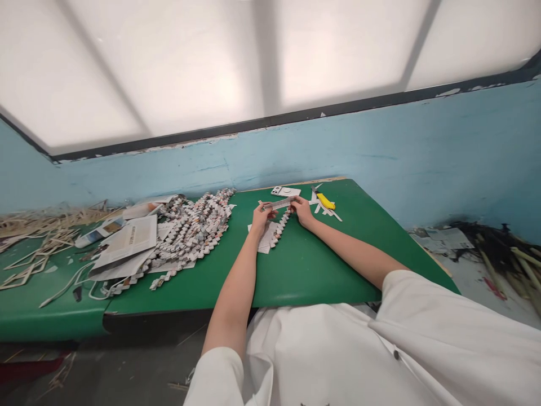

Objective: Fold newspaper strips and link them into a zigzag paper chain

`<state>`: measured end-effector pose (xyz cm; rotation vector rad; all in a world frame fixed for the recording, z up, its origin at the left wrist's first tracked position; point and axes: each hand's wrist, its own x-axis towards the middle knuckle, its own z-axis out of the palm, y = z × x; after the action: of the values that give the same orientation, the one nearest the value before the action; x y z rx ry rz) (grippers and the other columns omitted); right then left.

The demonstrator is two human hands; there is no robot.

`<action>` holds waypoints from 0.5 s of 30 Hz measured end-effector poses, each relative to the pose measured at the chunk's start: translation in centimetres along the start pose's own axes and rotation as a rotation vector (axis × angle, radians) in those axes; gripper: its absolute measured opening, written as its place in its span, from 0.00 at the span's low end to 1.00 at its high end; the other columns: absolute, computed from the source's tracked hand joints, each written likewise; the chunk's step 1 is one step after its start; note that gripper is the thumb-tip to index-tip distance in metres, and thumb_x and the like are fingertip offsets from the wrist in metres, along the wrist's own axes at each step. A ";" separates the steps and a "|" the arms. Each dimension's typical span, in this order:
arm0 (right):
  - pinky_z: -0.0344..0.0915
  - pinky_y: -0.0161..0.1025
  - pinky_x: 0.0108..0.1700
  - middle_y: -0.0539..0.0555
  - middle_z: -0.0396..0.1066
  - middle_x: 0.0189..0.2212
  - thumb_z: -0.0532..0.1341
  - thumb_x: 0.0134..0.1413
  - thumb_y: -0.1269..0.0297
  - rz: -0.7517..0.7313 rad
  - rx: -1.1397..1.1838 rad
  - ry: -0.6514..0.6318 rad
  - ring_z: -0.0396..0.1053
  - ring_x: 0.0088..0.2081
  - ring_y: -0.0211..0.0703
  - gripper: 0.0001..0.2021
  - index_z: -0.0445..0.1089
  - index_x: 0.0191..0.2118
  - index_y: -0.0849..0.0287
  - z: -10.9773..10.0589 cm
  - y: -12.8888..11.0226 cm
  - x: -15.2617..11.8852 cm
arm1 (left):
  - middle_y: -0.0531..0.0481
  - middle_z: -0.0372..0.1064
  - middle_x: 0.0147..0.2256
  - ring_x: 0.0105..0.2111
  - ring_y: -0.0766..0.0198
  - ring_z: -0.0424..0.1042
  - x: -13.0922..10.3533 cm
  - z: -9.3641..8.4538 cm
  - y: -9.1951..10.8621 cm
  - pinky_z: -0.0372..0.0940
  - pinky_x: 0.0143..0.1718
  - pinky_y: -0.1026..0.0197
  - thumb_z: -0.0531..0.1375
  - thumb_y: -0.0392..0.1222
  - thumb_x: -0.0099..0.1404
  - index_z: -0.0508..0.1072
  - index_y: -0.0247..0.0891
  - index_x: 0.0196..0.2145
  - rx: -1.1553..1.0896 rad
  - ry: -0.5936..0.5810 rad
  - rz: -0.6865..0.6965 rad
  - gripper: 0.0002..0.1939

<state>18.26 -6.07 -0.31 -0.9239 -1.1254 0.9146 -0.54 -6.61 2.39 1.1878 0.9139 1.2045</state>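
Between my two hands a narrow printed paper strip (pixel 280 204) is stretched, raised a little over the green table (pixel 313 270). My left hand (pixel 261 215) pinches its left end. My right hand (pixel 301 210) is closed on the other end, fingers bent. A zigzag chain of folded paper (pixel 279 230) runs down from beside the right fingers; whether they grip it too is hard to see. Under the chain lie some flat paper pieces (pixel 265 243). Right of my right hand, a yellow utility knife (pixel 324 200) rests on loose white paper strips (pixel 333 214).
A white phone (pixel 286 192) lies just beyond my hands, near the blue wall (pixel 270 152). To the left is a large heap of folded paper chains (pixel 198 225), with printed sheets (pixel 131 242), a white cable (pixel 63 290) and thin wooden strips (pixel 38 259).
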 end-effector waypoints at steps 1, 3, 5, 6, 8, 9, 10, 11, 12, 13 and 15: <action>0.61 0.37 0.26 0.48 0.67 0.19 0.61 0.50 0.59 0.000 0.010 -0.002 0.60 0.21 0.39 0.09 0.72 0.35 0.57 0.0 0.0 0.0 | 0.45 0.77 0.28 0.23 0.65 0.73 0.0 0.0 0.0 0.69 0.33 0.60 0.66 0.41 0.58 0.73 0.33 0.44 -0.011 -0.013 0.001 0.17; 0.61 0.38 0.26 0.49 0.67 0.20 0.60 0.49 0.60 0.002 0.026 -0.007 0.60 0.21 0.39 0.09 0.73 0.35 0.57 -0.1 0.1 0.1 | 0.45 0.77 0.28 0.23 0.65 0.73 0.0 0.0 -0.1 0.68 0.32 0.61 0.66 0.41 0.57 0.74 0.34 0.41 -0.028 -0.026 -0.001 0.14; 0.61 0.38 0.26 0.49 0.67 0.20 0.59 0.49 0.60 0.001 0.028 -0.006 0.61 0.21 0.39 0.09 0.73 0.33 0.57 -0.1 0.1 0.2 | 0.44 0.77 0.28 0.23 0.65 0.73 0.0 0.0 0.0 0.68 0.32 0.61 0.66 0.40 0.56 0.75 0.33 0.38 -0.044 -0.021 -0.011 0.12; 0.61 0.38 0.26 0.49 0.67 0.20 0.59 0.48 0.61 0.000 0.026 -0.003 0.61 0.21 0.39 0.08 0.73 0.32 0.57 -0.1 0.2 0.2 | 0.43 0.77 0.28 0.24 0.64 0.74 0.0 0.0 0.1 0.68 0.33 0.61 0.66 0.41 0.56 0.75 0.33 0.37 -0.054 -0.022 -0.017 0.11; 0.61 0.38 0.26 0.49 0.66 0.19 0.59 0.48 0.61 -0.004 0.024 0.003 0.60 0.21 0.39 0.07 0.72 0.30 0.57 -0.1 0.2 0.2 | 0.41 0.78 0.29 0.27 0.61 0.76 0.0 -0.1 0.2 0.69 0.35 0.59 0.64 0.44 0.59 0.77 0.32 0.36 -0.081 -0.043 -0.024 0.12; 0.60 0.38 0.26 0.49 0.66 0.19 0.59 0.48 0.62 -0.005 0.025 0.005 0.60 0.21 0.39 0.07 0.72 0.30 0.57 -0.1 0.2 0.2 | 0.40 0.78 0.30 0.29 0.59 0.76 -0.1 -0.2 0.4 0.69 0.36 0.58 0.62 0.47 0.61 0.77 0.31 0.36 -0.097 -0.060 -0.023 0.15; 0.60 0.38 0.26 0.49 0.66 0.19 0.58 0.47 0.62 -0.005 0.026 0.006 0.60 0.21 0.39 0.07 0.72 0.30 0.57 -0.1 0.2 0.2 | 0.39 0.78 0.31 0.30 0.58 0.77 -0.1 -0.2 0.5 0.70 0.37 0.57 0.60 0.50 0.63 0.78 0.31 0.37 -0.111 -0.075 -0.022 0.17; 0.60 0.38 0.26 0.49 0.66 0.19 0.58 0.47 0.62 -0.007 0.026 0.004 0.59 0.21 0.39 0.07 0.72 0.30 0.57 -0.1 0.2 0.2 | 0.38 0.78 0.31 0.30 0.57 0.77 -0.2 -0.3 0.6 0.70 0.36 0.57 0.58 0.54 0.65 0.78 0.31 0.37 -0.118 -0.087 -0.022 0.21; 0.60 0.38 0.26 0.49 0.66 0.19 0.58 0.47 0.63 -0.012 0.023 -0.001 0.60 0.21 0.39 0.07 0.72 0.30 0.57 -0.1 0.1 0.1 | 0.38 0.78 0.31 0.29 0.57 0.77 -0.3 -0.3 0.7 0.69 0.35 0.57 0.57 0.56 0.66 0.79 0.30 0.38 -0.113 -0.092 -0.027 0.24; 0.60 0.38 0.26 0.49 0.66 0.19 0.58 0.47 0.63 -0.022 0.019 -0.010 0.60 0.21 0.39 0.06 0.72 0.29 0.57 -0.1 0.0 0.0 | 0.38 0.77 0.29 0.27 0.58 0.75 -0.3 -0.3 0.7 0.69 0.33 0.58 0.56 0.59 0.67 0.79 0.30 0.39 -0.089 -0.087 -0.036 0.26; 0.60 0.37 0.27 0.48 0.66 0.18 0.58 0.47 0.65 -0.050 0.013 -0.037 0.60 0.21 0.39 0.06 0.73 0.29 0.57 0.0 -0.1 -0.2 | 0.43 0.73 0.23 0.21 0.62 0.69 -0.3 -0.2 0.7 0.64 0.25 0.61 0.58 0.60 0.66 0.79 0.31 0.40 0.005 -0.058 -0.053 0.26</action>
<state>18.22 -6.32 -0.24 -0.8679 -1.1679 0.9003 -0.97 -6.93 3.01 1.1893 0.8998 1.1203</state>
